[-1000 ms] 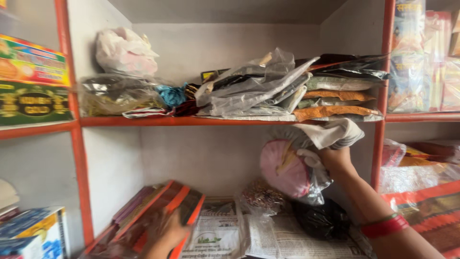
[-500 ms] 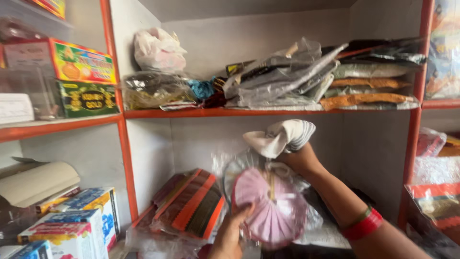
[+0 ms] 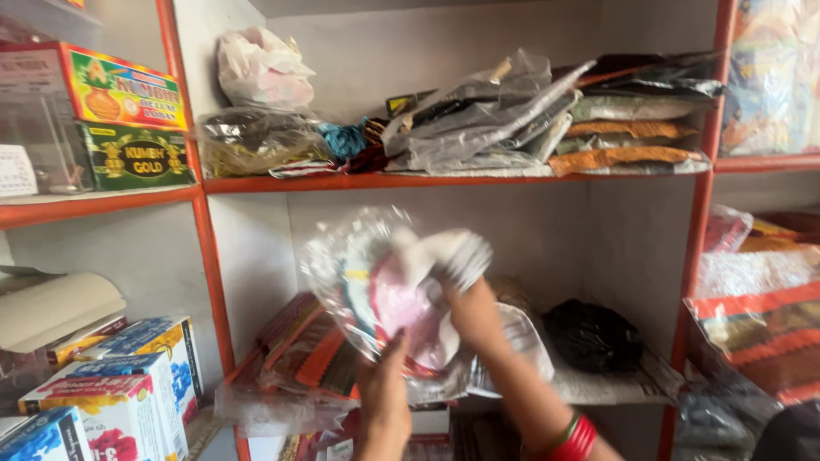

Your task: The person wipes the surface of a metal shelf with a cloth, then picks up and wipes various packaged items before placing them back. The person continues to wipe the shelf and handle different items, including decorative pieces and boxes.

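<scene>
A round pink item sealed in a crinkled clear plastic packet [image 3: 384,294] was held up in front of the lower shelf bay, clear of the shelf boards and of the goods behind it. The left hand [image 3: 384,401] gripped the packet from below, fingers closed on its lower edge. The right hand [image 3: 470,312] held a white cloth [image 3: 448,256] bunched in its fingers and pressed it against the packet's upper right face; red bangles [image 3: 576,440] circled that wrist. The motion blur hid the exact finger positions.

Open air lay around the packet on its left and above, up to the orange shelf edge [image 3: 444,181]. Just behind and below it, flat striped packets in glossy plastic [image 3: 295,358] leaned against the orange upright [image 3: 209,273], and a lumpy black bag [image 3: 594,333] sat to the right, near the bay's right wall.

On the shelf above lay a slumped stack of flat, clear-wrapped fabric packs [image 3: 512,115], a soft white bag [image 3: 260,68] and a shiny crumpled packet [image 3: 252,141]. In the left bay stood rigid cardboard boxes, green and yellow [image 3: 128,119] above, blue and white [image 3: 120,401] below. The right bay held more wrapped orange-and-red packs [image 3: 760,324].
</scene>
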